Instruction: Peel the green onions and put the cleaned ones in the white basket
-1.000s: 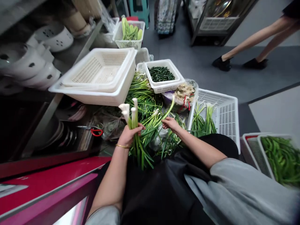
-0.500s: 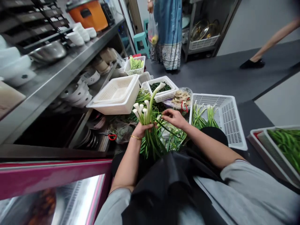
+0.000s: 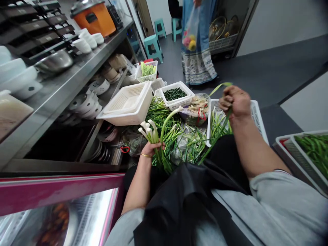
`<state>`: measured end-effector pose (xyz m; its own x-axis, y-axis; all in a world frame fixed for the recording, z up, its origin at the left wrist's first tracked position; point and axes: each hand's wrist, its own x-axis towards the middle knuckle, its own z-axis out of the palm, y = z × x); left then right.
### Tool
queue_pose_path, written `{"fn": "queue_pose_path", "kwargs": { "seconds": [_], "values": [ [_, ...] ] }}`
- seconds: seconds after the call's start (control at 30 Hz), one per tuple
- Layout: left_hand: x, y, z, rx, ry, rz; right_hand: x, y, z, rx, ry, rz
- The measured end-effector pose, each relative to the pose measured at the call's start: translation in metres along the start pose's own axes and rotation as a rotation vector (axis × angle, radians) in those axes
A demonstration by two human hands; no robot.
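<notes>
My left hand (image 3: 151,149) is closed round a bunch of scallions (image 3: 153,133), white ends pointing up and green leaves hanging toward my lap. One longer, bent stalk in it sticks out to the upper right. Raised over the right basket, my right hand (image 3: 238,101) is closed on a long green scallion leaf (image 3: 217,137), which trails down toward my knee. Beneath my hands are a pile of scallions (image 3: 161,112) and a heap of loose leaves (image 3: 192,147) on clear plastic. More scallions lie in the white basket (image 3: 256,118) on the right.
Ahead stand an off-white tub (image 3: 123,118), a basket of dark green chillies (image 3: 175,94) and a bag of pale roots (image 3: 196,109). Green beans (image 3: 314,148) are at right. Red-handled scissors (image 3: 125,149) lie near the left shelf. A person in a blue skirt (image 3: 200,65) carries a bag.
My right hand has moved up and right, away from the bunch, drawing a leaf with it. My left hand has shifted slightly left and down. The person in the skirt has come closer, rightward.
</notes>
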<state>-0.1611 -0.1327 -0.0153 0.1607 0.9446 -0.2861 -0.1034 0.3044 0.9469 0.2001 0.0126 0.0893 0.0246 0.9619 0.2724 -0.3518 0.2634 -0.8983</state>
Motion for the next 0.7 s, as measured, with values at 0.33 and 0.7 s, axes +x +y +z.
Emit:
{"fn": "queue_pose_path", "kwargs": {
  "seconds": [0.33,0.7],
  "values": [
    [0.017,0.001,0.007,-0.065,-0.072,-0.034,-0.039,0.093,0.064,-0.510,-0.625,0.320],
    [0.017,0.011,0.028,-0.095,0.020,0.064,-0.046,0.080,0.123,-0.077,-0.797,0.302]
  ]
}}
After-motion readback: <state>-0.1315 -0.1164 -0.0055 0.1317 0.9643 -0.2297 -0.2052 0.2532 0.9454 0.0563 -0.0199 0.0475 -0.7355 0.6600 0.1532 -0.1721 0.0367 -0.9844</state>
